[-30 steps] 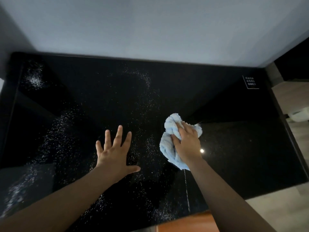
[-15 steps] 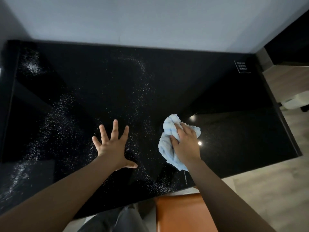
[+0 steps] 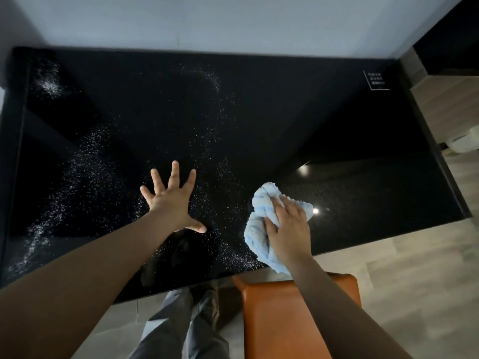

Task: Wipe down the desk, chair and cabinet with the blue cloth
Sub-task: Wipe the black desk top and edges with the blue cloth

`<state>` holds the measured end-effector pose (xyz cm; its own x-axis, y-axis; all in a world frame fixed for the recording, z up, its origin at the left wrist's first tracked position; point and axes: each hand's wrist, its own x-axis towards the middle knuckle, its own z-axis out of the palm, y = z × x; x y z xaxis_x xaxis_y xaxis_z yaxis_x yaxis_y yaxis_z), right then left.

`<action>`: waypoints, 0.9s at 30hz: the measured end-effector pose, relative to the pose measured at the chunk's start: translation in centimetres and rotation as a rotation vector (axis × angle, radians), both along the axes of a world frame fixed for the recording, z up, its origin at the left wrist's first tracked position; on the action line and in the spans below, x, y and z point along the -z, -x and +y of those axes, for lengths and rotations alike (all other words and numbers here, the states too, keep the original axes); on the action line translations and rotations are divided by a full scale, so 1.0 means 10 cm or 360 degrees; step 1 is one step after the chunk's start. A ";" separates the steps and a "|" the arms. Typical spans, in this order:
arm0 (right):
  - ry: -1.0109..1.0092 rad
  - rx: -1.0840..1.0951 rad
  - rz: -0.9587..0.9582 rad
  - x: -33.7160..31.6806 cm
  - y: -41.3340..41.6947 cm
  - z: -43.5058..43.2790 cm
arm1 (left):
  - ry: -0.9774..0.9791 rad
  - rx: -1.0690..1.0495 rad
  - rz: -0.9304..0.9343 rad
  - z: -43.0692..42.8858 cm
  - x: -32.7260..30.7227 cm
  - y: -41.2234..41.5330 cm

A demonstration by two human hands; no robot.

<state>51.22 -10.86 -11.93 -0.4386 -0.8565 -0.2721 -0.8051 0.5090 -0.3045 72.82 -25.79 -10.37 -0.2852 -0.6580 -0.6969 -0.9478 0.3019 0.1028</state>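
The blue cloth (image 3: 260,229) is bunched under the right hand (image 3: 289,230), whose fingers curl into it and press it onto the black desk (image 3: 259,112). Its lower end reaches the desk's front edge, near the orange chair (image 3: 280,322). The left hand (image 3: 172,203) is well apart from the cloth, to its left, flat on the desk with all 5 fingers spread, grasping nothing. White specks (image 3: 85,161) dust the desk around that hand. A small white label (image 3: 376,80) sits at the far right corner.
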 end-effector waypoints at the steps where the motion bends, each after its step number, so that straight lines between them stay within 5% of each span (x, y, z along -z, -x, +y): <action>1: 0.0002 0.0002 0.0002 0.00 -0.01 0.04 | -0.0001 0.0001 0.0000 0.00 0.00 0.00; 27: 0.0095 0.0092 0.0026 -0.02 -0.21 0.88 | 0.0023 0.0008 -0.0032 0.01 -0.01 0.00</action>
<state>53.30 -2.06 -11.76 -0.4918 -0.8441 -0.2137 -0.7799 0.5361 -0.3230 72.80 -25.69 -10.26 -0.2744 -0.6669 -0.6928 -0.9482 0.3077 0.0794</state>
